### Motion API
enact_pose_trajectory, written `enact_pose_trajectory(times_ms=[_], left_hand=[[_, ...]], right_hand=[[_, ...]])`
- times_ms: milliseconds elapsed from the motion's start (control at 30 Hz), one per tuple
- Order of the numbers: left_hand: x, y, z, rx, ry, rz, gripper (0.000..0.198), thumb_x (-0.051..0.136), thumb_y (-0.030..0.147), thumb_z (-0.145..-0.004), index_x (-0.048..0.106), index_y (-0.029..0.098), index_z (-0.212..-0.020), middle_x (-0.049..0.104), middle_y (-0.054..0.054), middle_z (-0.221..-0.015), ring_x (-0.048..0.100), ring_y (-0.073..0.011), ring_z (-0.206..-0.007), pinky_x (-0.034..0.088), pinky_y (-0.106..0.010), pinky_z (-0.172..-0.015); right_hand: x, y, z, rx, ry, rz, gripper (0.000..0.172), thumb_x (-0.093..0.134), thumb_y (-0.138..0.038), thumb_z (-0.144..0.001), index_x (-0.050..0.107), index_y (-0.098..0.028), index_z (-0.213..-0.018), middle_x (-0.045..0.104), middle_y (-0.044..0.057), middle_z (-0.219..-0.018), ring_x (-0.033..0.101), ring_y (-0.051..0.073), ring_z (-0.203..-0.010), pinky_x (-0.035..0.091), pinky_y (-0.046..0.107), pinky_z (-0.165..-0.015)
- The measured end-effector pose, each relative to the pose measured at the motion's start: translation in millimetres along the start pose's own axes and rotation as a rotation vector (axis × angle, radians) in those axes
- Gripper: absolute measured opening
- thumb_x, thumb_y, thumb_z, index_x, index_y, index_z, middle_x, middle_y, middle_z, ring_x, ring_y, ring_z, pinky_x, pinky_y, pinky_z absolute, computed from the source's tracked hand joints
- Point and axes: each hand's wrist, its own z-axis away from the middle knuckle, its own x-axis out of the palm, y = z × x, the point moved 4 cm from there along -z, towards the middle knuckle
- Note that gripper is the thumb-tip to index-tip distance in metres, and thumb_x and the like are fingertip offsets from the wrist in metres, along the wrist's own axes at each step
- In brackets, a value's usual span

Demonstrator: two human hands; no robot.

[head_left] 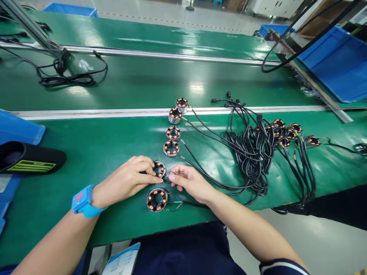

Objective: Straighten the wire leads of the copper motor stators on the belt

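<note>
Left hand (126, 179) pinching coil ring (159, 169) steady; right hand (190, 182) gripping its cable end (169, 177), table (100, 149) beneath for support.

Six wound stators (171, 148) in a row, one tangled cable bundle (252, 152), two hands (126, 180).

stator (159, 169): copper windings, shiny metal ring | mat (109, 141): glossy green (reflective) | cables (252, 152): matt black
</note>
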Motion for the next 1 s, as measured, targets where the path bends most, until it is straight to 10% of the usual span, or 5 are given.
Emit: enact_pose_trajectory(times_ms=[300,567,733,1000], left_hand=[[-9.5,17.6,3.4,-0.039,-0.164,0.034,0.028,0.052,0.022,-0.106,0.076,0.033,-0.116,0.07,-0.002,-0.094,0.06,-0.0172,-0.091,0.047,-0.029,-0.08],[-26.1,2.3,-32.3,-0.039,0.14,-0.195,0.022,0.06,0.033,-0.104,0.074,0.021,-0.117,0.078,-0.004,-0.109,0.071,-0.0179,-0.098,0.052,-0.033,-0.09],[4.6,-18.7,-54.4,0.033,0.04,-0.282,0.031,0.048,0.032,-0.109,0.076,0.021,-0.111,0.079,-0.006,-0.114,0.072,-0.0211,-0.106,0.052,-0.037,-0.093],[5.4,-26.6,-50.7,-0.028,0.063,-0.142,0.028,0.048,0.034,-0.109,0.073,0.023,-0.115,0.079,-0.003,-0.111,0.071,-0.0174,-0.1,0.048,-0.032,-0.087]], right_hand=[[5.0,8.4,9.8,0.103,-0.09,-0.058,0.053,0.086,-0.058,-0.073,0.054,-0.02,-0.089,0.071,0.0,-0.076,0.06,0.009,-0.063,0.042,0.022,-0.058],[-30.4,-53.2,39.3,-0.665,0.393,0.642,0.018,0.061,-0.031,-0.101,0.068,-0.024,-0.116,0.075,0.006,-0.114,0.071,0.017,-0.106,0.056,0.035,-0.098],[-28.4,-45.3,13.2,-0.46,0.249,0.6,0.028,0.051,-0.037,-0.105,0.064,-0.023,-0.126,0.073,0.008,-0.126,0.07,0.021,-0.114,0.056,0.041,-0.103],[-29.7,-19.4,-12.8,-0.146,0.112,0.131,0.046,0.068,-0.062,-0.089,0.065,-0.019,-0.107,0.073,0.005,-0.09,0.066,0.013,-0.069,0.045,0.025,-0.054]])
